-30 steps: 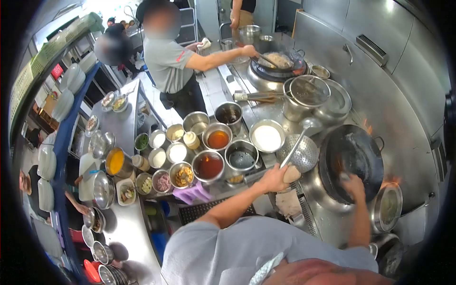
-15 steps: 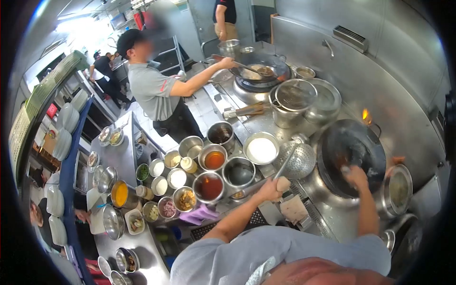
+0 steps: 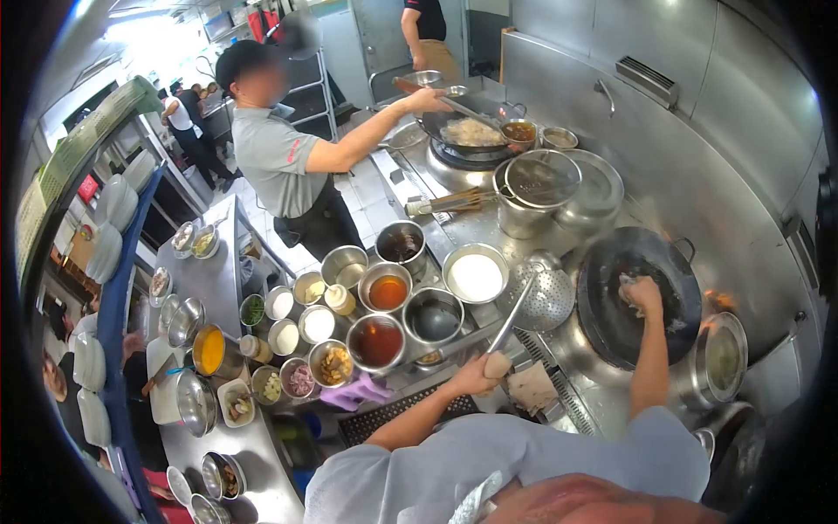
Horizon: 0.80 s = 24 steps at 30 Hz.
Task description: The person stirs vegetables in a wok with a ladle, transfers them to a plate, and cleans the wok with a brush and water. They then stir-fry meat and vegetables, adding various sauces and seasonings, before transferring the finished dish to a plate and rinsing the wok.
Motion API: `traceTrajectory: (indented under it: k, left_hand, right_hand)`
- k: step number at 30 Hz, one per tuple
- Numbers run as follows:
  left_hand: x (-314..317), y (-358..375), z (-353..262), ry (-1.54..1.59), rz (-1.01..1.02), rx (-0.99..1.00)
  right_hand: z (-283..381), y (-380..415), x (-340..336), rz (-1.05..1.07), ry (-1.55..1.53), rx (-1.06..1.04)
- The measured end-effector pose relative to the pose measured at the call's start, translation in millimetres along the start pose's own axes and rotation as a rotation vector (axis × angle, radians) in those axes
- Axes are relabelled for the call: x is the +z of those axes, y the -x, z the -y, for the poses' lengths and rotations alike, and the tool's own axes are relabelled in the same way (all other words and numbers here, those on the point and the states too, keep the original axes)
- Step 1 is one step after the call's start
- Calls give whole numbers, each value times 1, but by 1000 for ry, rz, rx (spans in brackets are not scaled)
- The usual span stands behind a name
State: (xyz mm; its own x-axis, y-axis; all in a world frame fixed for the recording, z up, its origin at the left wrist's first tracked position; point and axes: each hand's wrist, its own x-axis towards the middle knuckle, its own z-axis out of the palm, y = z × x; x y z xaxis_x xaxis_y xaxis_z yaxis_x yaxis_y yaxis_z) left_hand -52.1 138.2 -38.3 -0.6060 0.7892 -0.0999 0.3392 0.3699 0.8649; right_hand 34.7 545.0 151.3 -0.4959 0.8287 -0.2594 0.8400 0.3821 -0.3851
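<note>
My left hand point(image 3: 478, 375) grips the end of a long handle of a perforated metal skimmer ladle point(image 3: 545, 297), whose bowl rests between the white-filled bowl and the wok. My right hand point(image 3: 643, 295) is inside the big black wok point(image 3: 642, 297), closed on a pale scrubbing cloth or brush pressed against the wok's inner surface. A small flame point(image 3: 717, 300) shows at the wok's right rim. My grey-sleeved arms reach forward from the bottom of the view.
Several steel bowls of sauces, oil and seasonings point(image 3: 377, 341) crowd the counter at left. A steel pot point(image 3: 723, 358) stands right of the wok. A co-worker in a grey shirt point(image 3: 279, 157) stirs food in a far wok point(image 3: 471, 133). A strainer pot point(image 3: 541, 183) sits between.
My right hand has moved up and deeper across the wok's inside with the cloth. My left hand slid slightly down and left on the skimmer handle. The co-worker keeps stirring the far wok.
</note>
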Motion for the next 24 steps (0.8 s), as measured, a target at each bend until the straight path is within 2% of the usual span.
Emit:
traceTrajectory:
  k: [2, 3, 4, 6, 8, 9, 10, 11, 12, 13, 15, 16, 17, 18, 20, 21, 22, 23, 24]
  left_hand:
    - [-6, 13, -9, 52, 27, -24]
    - [-12, 20, -13, 87, 45, -53]
    - [-11, 26, -10, 60, 7, -56]
    - [-13, 34, -9, 88, 13, -83]
    - [-16, 34, -9, 115, 60, -136]
    - [-22, 32, -16, 115, 77, -131]
    - [-30, 32, -27, 173, 87, -159]
    - [-32, 32, -33, 236, 93, -186]
    - [-19, 27, -5, 351, 97, -140]
    - [-22, 28, -8, 361, 100, -142]
    - [-40, 33, -27, 593, 197, -214]
    - [-46, 35, -31, 625, 201, -200]
    - [-51, 42, -35, 633, 186, -207]
    - [-56, 48, -39, 637, 150, -225]
    - [-65, 55, -40, 649, 78, -247]
    - [-67, 60, -39, 682, 28, -239]
    - [-67, 67, -38, 716, -12, -232]
    - [-68, 70, -35, 725, -19, -241]
    - [-69, 69, -31, 888, -5, -262]
  right_hand:
    - [-53, -17, 40, -92, -30, -43]
    - [-10, 58, 5, 22, 37, -1]
    - [-41, 60, 16, -98, 166, -103]
    - [-53, 79, -20, -19, 341, -91]
    - [-81, 38, -49, 48, 447, -21]
    - [-94, 7, -47, -75, 290, 100]
    - [-97, -12, -48, -199, 181, 59]
    - [-99, -43, -38, -101, 26, 102]
    - [-100, -67, -28, -3, -130, 139]
    - [-84, -60, -13, -86, -160, -19]
    - [-48, -25, 12, -53, -125, 66]
    - [-22, 16, 9, 34, -118, 128]
    - [-46, 11, 29, 1, 87, 18]
    - [-18, 67, 7, -7, 169, -23]
    - [-40, 81, -8, 7, 428, -73]
    - [-54, 73, -23, 0, 424, -73]
    - [-82, 44, -31, -99, 466, -87]
    - [-89, 15, -41, -78, 429, -45]
    - [-116, -37, -39, -104, 249, 86]
